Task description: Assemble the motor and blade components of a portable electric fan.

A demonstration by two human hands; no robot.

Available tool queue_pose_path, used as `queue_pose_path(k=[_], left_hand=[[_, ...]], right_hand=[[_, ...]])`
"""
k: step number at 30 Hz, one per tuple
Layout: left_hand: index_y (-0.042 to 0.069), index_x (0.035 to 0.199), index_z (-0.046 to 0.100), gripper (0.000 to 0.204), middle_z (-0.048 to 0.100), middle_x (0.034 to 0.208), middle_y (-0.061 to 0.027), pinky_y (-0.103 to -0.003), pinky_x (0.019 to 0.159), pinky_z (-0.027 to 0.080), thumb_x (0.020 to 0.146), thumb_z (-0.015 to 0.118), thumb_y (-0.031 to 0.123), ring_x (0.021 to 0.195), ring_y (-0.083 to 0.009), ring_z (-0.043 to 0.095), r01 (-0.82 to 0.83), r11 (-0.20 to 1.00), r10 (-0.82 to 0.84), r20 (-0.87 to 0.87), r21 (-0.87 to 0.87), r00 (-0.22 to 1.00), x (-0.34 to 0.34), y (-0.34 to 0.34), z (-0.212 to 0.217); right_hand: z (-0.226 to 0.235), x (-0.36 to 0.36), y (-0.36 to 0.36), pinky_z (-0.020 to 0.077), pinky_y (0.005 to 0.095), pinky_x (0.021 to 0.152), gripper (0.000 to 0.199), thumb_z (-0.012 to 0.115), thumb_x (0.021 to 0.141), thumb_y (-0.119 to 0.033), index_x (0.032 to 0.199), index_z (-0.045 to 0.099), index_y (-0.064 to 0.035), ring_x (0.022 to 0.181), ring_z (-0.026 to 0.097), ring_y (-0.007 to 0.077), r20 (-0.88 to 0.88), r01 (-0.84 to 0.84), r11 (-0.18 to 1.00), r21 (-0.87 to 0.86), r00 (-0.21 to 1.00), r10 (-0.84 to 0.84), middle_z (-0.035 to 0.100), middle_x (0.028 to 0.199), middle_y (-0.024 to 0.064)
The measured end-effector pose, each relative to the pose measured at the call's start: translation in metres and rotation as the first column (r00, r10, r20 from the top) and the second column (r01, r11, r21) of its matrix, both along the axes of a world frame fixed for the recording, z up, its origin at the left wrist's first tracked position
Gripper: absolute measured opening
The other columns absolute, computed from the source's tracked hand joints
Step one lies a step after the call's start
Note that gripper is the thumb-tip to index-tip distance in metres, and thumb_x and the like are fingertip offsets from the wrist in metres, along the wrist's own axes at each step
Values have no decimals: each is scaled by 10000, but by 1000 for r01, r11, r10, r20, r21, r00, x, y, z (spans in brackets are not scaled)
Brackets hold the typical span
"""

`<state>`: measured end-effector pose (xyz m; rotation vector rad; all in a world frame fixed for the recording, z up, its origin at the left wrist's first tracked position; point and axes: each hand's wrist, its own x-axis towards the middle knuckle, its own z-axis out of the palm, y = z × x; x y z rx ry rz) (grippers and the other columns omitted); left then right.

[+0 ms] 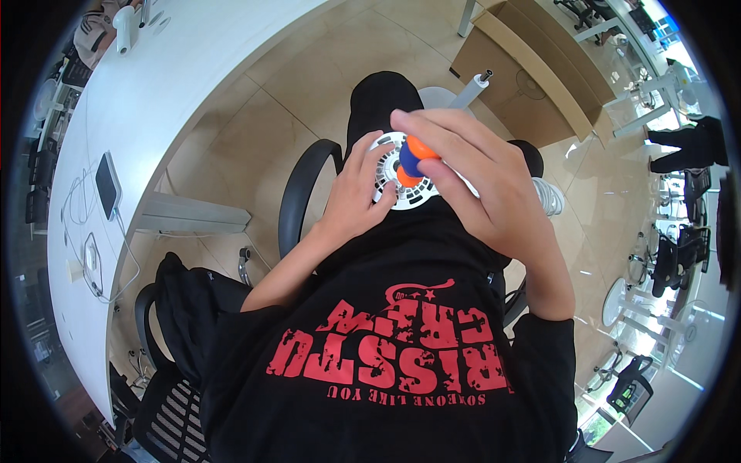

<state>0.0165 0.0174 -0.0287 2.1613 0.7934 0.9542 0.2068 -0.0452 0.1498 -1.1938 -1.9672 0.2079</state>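
Observation:
A white round housing (421,200) with a ring of slots rests at my lap. My left hand (353,189) grips its left side, thumb and fingers bent around the edge. Over the housing, my right hand (494,174) is closed on the handle of an orange-and-blue screwdriver (410,160). The handle stands above the middle of the housing; its tip is hidden. Beyond my right hand a white pole (469,94) with a dark metal end sticks out. A coil of white cable (549,196) shows beside my right wrist.
A white curved table (177,69) runs along the left, bearing a phone (108,184) on a cable and a white handheld device (123,31). An open cardboard box (532,73) stands on the floor at far right. A black armrest (297,201) is close to my left forearm.

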Motion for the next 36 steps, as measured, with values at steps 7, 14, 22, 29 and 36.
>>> queue_pose_path(k=[7,14,22,29,36], left_hand=[[51,1453,514,579,456,1555,-230,-487,954,566,915,683,180,1256,-455,612,20,1000,-21,-21,-23,1000,0,1,-1],[46,1450,514,576,458,1552,-233,-488,964,565,915,683,181,1265,-463,607,1,1000,-1,-11,-3,1000,1,0,1],[32,1449,512,576,461,1549,-237,-490,974,562,920,682,186,1273,-467,604,12,998,-13,-29,-55,999,0,1,0],[44,1453,515,581,465,1546,-230,-489,963,565,914,686,177,1268,-460,607,0,1000,0,-2,-10,1000,2,0,-1],[44,1444,518,573,465,1547,-227,-490,961,566,909,686,163,1262,-455,611,28,999,-29,-24,-18,999,0,2,-7]], right_hand=[[-11,-1,2,571,345,842,396,751,917,-61,1312,740,-87,1011,719,276,90,74,997,5,993,-74,714,1169,115],[-8,8,7,584,347,898,440,746,898,-35,1334,698,-16,1048,723,299,19,-57,998,15,998,56,721,1239,132],[-4,10,-2,591,351,856,386,754,894,-43,1277,714,-24,1012,729,301,143,12,1000,-25,990,-9,725,1222,123],[-7,7,-1,588,353,820,426,806,871,-89,1285,711,-49,999,743,317,111,-10,992,123,994,-3,733,1201,111],[7,4,-9,597,357,844,387,800,880,-81,1261,745,-44,986,750,307,210,55,994,-90,977,-35,742,1172,127]])
